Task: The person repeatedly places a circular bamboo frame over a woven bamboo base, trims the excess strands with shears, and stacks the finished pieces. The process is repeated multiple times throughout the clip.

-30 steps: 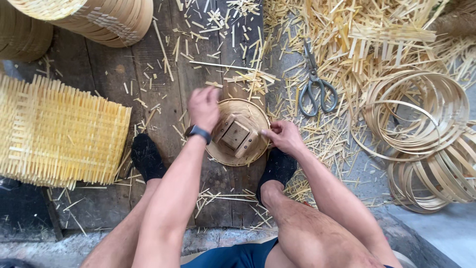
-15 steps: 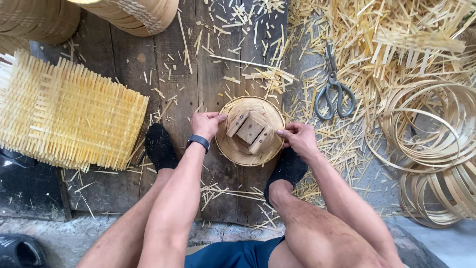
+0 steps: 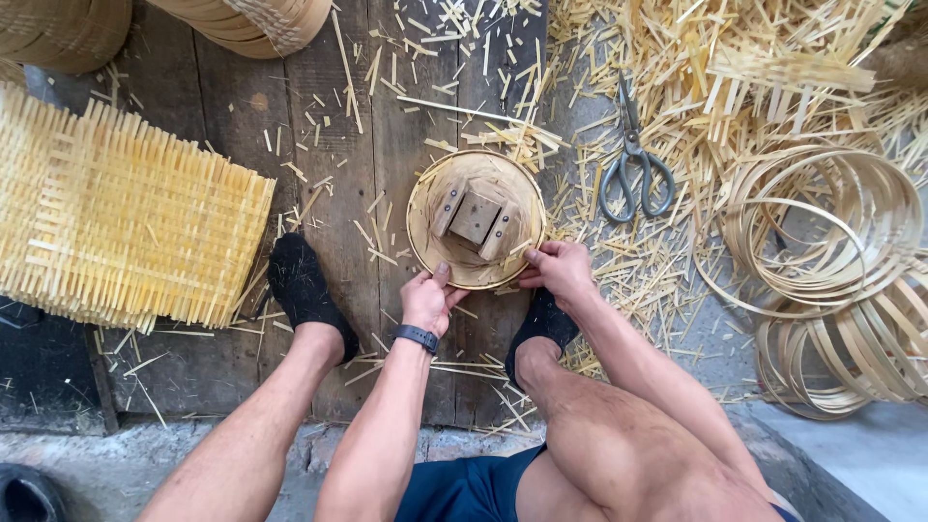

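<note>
A small round woven bamboo basket [image 3: 476, 220] lies on the dark wooden boards between my feet, with a square wooden block [image 3: 475, 217] and two wooden bars set inside it. My left hand [image 3: 429, 299] grips the near rim of the basket, thumb over the edge; a dark watch sits on that wrist. My right hand [image 3: 558, 269] pinches the rim at its near right side. Both feet wear black socks, left foot [image 3: 302, 289] apart from the basket, right foot [image 3: 541, 324] just below my right hand.
A flat woven bamboo mat [image 3: 121, 220] lies at the left. Grey-handled scissors [image 3: 634, 170] rest on bamboo scraps to the right of the basket. Coiled bamboo hoops [image 3: 836, 251] pile at the far right. Finished baskets [image 3: 253, 21] stand at the top.
Both hands slid from the sides of the basket down to its near rim. The wooden block inside has turned, and the view has shifted.
</note>
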